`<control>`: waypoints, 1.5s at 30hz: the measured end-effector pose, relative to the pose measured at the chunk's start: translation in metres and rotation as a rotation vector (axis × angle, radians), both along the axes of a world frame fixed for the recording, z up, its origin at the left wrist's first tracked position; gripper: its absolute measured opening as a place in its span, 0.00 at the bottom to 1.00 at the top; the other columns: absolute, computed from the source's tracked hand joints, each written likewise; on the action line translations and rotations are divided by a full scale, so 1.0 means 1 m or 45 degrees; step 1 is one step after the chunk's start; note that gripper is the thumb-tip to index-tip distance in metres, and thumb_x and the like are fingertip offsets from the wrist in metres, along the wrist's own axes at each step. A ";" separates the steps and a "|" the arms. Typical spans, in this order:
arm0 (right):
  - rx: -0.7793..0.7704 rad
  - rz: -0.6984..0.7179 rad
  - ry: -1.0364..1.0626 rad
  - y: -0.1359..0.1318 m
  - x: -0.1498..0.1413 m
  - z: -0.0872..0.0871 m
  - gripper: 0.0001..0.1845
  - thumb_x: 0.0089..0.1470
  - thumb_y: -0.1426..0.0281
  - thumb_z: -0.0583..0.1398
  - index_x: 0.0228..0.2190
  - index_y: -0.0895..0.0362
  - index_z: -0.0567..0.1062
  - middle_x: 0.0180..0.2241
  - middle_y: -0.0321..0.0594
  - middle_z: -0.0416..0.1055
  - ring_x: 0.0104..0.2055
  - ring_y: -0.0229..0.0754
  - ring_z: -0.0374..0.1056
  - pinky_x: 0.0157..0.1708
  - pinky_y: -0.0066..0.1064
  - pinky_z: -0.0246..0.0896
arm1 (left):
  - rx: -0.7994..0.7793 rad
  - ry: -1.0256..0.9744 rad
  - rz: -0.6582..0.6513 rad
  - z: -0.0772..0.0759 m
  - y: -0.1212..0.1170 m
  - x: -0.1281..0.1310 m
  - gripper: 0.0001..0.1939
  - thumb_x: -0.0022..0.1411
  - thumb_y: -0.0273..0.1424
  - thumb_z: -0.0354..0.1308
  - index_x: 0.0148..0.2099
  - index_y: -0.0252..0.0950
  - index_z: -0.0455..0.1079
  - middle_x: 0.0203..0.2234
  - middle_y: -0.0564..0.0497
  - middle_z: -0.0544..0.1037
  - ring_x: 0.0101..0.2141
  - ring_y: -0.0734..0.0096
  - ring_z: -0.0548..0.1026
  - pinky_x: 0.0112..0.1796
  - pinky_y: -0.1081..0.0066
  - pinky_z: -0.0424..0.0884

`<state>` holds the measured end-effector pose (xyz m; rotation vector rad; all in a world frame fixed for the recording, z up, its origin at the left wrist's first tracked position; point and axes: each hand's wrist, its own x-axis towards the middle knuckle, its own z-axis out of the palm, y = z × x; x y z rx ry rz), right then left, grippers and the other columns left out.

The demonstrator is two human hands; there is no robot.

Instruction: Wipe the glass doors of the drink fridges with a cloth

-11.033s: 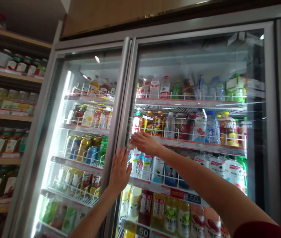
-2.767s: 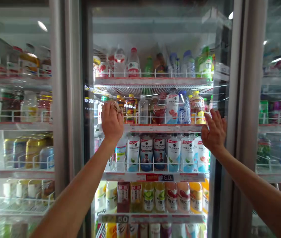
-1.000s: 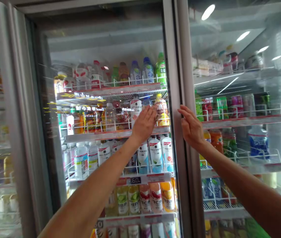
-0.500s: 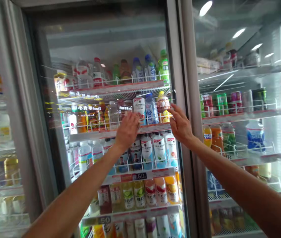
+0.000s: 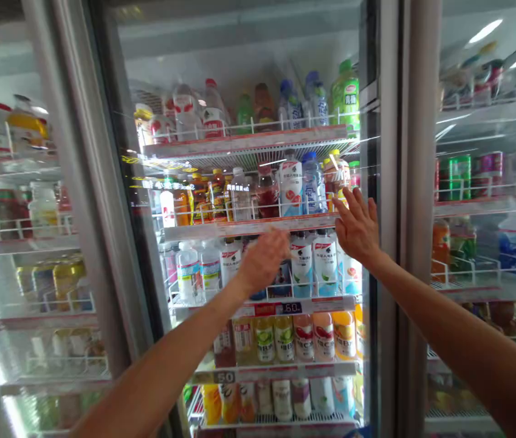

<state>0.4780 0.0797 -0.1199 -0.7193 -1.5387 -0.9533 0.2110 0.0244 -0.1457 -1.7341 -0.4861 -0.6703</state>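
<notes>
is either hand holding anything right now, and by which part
The right hand is spread open before the silver-framed clear glass door, with nothing seen in it. The left hand is blurred, so whether it holds anything cannot be told.

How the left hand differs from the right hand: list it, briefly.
The left hand is blurred; the right hand is sharper, its fingers visibly spread. The left hand is lower, before the middle of the glass door; the right hand is higher, near that door's right frame. Both are ungloved.
</notes>
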 end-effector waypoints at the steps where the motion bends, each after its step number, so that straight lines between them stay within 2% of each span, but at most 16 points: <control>1: 0.000 0.010 0.003 0.000 0.000 -0.001 0.31 0.53 0.71 0.51 0.58 0.47 0.53 0.62 0.36 0.47 0.65 0.47 0.41 0.60 0.53 0.37 | -0.036 0.202 -0.015 -0.014 -0.001 0.004 0.21 0.62 0.25 0.45 0.58 0.28 0.56 0.57 0.43 0.63 0.61 0.66 0.49 0.60 0.63 0.54; 3: -0.009 0.025 0.012 0.000 0.000 -0.002 0.31 0.52 0.72 0.52 0.58 0.47 0.54 0.62 0.37 0.48 0.64 0.47 0.42 0.60 0.53 0.36 | -0.069 0.427 -0.032 -0.025 -0.004 -0.001 0.20 0.62 0.26 0.45 0.56 0.30 0.58 0.56 0.46 0.64 0.61 0.68 0.52 0.60 0.66 0.54; 4: -0.019 0.030 0.020 0.000 -0.001 -0.002 0.31 0.52 0.72 0.52 0.57 0.47 0.55 0.62 0.37 0.48 0.64 0.48 0.42 0.60 0.53 0.36 | -0.061 0.399 -0.028 -0.019 -0.005 -0.010 0.20 0.62 0.27 0.45 0.56 0.30 0.58 0.56 0.46 0.64 0.61 0.68 0.52 0.59 0.65 0.55; 7: -0.042 0.025 0.037 -0.001 -0.003 -0.003 0.30 0.52 0.72 0.52 0.57 0.48 0.57 0.62 0.37 0.48 0.64 0.48 0.42 0.60 0.53 0.36 | 0.047 -0.122 0.047 0.024 -0.007 -0.052 0.22 0.62 0.28 0.46 0.59 0.31 0.54 0.57 0.42 0.62 0.62 0.64 0.48 0.59 0.57 0.55; 9: -0.049 -0.004 0.061 -0.004 -0.007 -0.005 0.29 0.52 0.72 0.51 0.56 0.49 0.58 0.62 0.37 0.49 0.64 0.48 0.42 0.60 0.53 0.37 | 0.124 -0.396 0.084 0.041 -0.007 -0.069 0.24 0.62 0.28 0.45 0.60 0.30 0.51 0.58 0.38 0.59 0.62 0.62 0.46 0.59 0.55 0.54; 11: -0.053 -0.038 0.117 -0.007 -0.011 -0.009 0.28 0.53 0.71 0.50 0.56 0.49 0.58 0.62 0.38 0.50 0.64 0.48 0.43 0.59 0.53 0.38 | 0.110 -0.327 0.074 0.028 -0.009 -0.069 0.24 0.62 0.26 0.44 0.61 0.30 0.50 0.59 0.39 0.58 0.62 0.62 0.46 0.59 0.55 0.54; 14: -0.035 -0.068 0.187 -0.008 -0.017 -0.017 0.27 0.54 0.70 0.50 0.57 0.51 0.58 0.61 0.40 0.51 0.64 0.49 0.44 0.58 0.53 0.39 | 0.013 0.216 0.009 -0.023 -0.015 -0.056 0.23 0.62 0.25 0.45 0.59 0.31 0.54 0.58 0.46 0.61 0.61 0.65 0.51 0.59 0.63 0.57; 16: 0.001 -0.063 0.187 -0.007 -0.018 -0.020 0.27 0.54 0.69 0.49 0.56 0.52 0.59 0.61 0.42 0.52 0.63 0.49 0.45 0.59 0.51 0.39 | -0.011 0.359 0.000 -0.040 -0.018 -0.061 0.20 0.62 0.27 0.47 0.57 0.32 0.58 0.56 0.49 0.64 0.60 0.66 0.55 0.58 0.66 0.58; 19: 0.045 -0.057 0.185 -0.003 -0.017 -0.021 0.27 0.54 0.69 0.50 0.56 0.51 0.60 0.60 0.44 0.54 0.63 0.48 0.46 0.59 0.48 0.39 | 0.082 -0.096 0.030 -0.019 -0.021 -0.096 0.21 0.61 0.30 0.50 0.57 0.32 0.58 0.55 0.47 0.66 0.59 0.63 0.56 0.57 0.62 0.60; 22: 0.058 -0.078 0.190 -0.002 -0.017 -0.020 0.27 0.54 0.68 0.50 0.56 0.50 0.60 0.60 0.43 0.54 0.63 0.48 0.47 0.59 0.48 0.40 | 0.214 -0.634 0.041 -0.003 -0.023 -0.120 0.25 0.61 0.28 0.50 0.60 0.31 0.53 0.59 0.40 0.58 0.61 0.58 0.49 0.59 0.55 0.55; 28: 0.075 -0.090 0.195 -0.003 -0.017 -0.020 0.27 0.54 0.68 0.49 0.56 0.50 0.60 0.59 0.43 0.55 0.63 0.47 0.47 0.59 0.47 0.41 | -0.012 0.059 -0.003 -0.041 -0.031 -0.118 0.22 0.61 0.24 0.48 0.58 0.32 0.56 0.54 0.46 0.67 0.59 0.66 0.56 0.55 0.64 0.63; 32: 0.108 -0.090 0.201 0.000 -0.017 -0.021 0.26 0.54 0.67 0.49 0.56 0.50 0.61 0.59 0.43 0.56 0.63 0.46 0.48 0.60 0.45 0.40 | 0.261 -0.712 0.098 -0.015 -0.033 -0.155 0.21 0.62 0.26 0.48 0.58 0.31 0.57 0.57 0.42 0.62 0.59 0.61 0.55 0.57 0.59 0.59; 34: 0.117 -0.090 0.208 0.001 -0.017 -0.021 0.26 0.54 0.66 0.49 0.56 0.51 0.61 0.59 0.43 0.56 0.63 0.45 0.48 0.60 0.43 0.40 | 0.315 -0.886 0.114 -0.016 -0.032 -0.155 0.21 0.62 0.26 0.47 0.58 0.30 0.56 0.58 0.42 0.60 0.60 0.60 0.54 0.58 0.58 0.58; 38: 0.078 -0.110 0.224 0.001 -0.016 -0.020 0.26 0.54 0.65 0.48 0.55 0.52 0.62 0.59 0.42 0.55 0.63 0.45 0.47 0.60 0.44 0.40 | 0.016 -0.070 0.038 -0.053 -0.032 -0.119 0.21 0.62 0.25 0.47 0.58 0.35 0.56 0.56 0.47 0.64 0.60 0.66 0.55 0.56 0.63 0.61; 40: 0.077 -0.099 0.220 0.000 -0.015 -0.020 0.26 0.54 0.66 0.48 0.55 0.52 0.62 0.59 0.43 0.56 0.63 0.46 0.48 0.60 0.45 0.40 | -0.044 0.066 0.038 -0.053 -0.032 -0.120 0.22 0.62 0.25 0.47 0.58 0.35 0.56 0.55 0.47 0.66 0.60 0.66 0.54 0.55 0.63 0.62; 45: 0.098 -0.052 0.189 -0.001 -0.014 -0.021 0.27 0.53 0.69 0.50 0.56 0.51 0.61 0.59 0.43 0.56 0.62 0.47 0.48 0.59 0.46 0.41 | 0.327 -0.824 0.061 -0.015 -0.028 -0.152 0.24 0.62 0.26 0.46 0.61 0.32 0.50 0.59 0.39 0.56 0.62 0.60 0.48 0.58 0.52 0.55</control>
